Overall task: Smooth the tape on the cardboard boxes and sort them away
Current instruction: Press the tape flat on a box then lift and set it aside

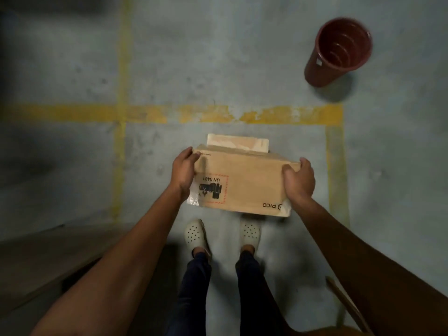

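Note:
I hold a brown cardboard box (249,185) in front of me, above my feet. It carries a "UN 3481" battery label and the word "PICO", both upside down to me. My left hand (184,173) grips its left end and my right hand (299,181) grips its right end, thumbs on top. Clear tape shows at the box's near corners. Just beyond it, a second cardboard box (238,143) with a taped top lies on the floor, partly hidden by the held box.
A dark red plastic bin (338,50) stands on the grey concrete floor at the far right. Worn yellow lines (150,113) mark a rectangle on the floor around the boxes. A wooden surface (41,260) lies at the lower left and a wooden edge (346,304) at the lower right.

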The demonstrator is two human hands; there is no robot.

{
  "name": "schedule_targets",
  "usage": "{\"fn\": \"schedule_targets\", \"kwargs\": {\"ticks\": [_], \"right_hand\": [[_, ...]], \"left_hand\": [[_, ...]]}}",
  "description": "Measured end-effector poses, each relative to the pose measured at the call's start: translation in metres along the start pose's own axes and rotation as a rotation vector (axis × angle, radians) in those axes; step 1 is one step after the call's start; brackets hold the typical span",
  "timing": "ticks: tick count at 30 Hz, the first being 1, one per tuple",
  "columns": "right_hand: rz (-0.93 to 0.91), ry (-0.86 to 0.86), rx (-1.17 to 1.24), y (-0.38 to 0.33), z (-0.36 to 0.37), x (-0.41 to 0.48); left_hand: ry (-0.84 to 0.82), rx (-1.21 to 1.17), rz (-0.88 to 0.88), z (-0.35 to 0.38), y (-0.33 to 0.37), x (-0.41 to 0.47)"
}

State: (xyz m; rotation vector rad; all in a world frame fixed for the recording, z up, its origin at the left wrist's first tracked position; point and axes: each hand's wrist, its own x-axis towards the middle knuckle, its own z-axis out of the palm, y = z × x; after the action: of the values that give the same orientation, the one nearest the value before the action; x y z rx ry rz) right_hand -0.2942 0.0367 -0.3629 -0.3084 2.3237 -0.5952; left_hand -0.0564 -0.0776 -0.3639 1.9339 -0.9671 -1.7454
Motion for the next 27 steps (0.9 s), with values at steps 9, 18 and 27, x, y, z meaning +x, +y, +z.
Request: {"fn": "schedule_targets", "kwargs": {"ticks": [9,18,27], "right_hand": [[-0.078,0.112,0.127,-0.053,-0.078,-0.113],[-0.347,0.031,0.201,-0.120,-0.134,-0.197],[-0.622,-0.189,0.178,-0.166,-0.120,-0.303]], "left_hand": [[0.094,-0.080,0.054,-0.031,0.047,-0.154],[0.333,-0.239,0.137,-0.071,0.074,-0.280],[0.712,-0.456,0.262,-0.145,0.065,-0.384]]}}
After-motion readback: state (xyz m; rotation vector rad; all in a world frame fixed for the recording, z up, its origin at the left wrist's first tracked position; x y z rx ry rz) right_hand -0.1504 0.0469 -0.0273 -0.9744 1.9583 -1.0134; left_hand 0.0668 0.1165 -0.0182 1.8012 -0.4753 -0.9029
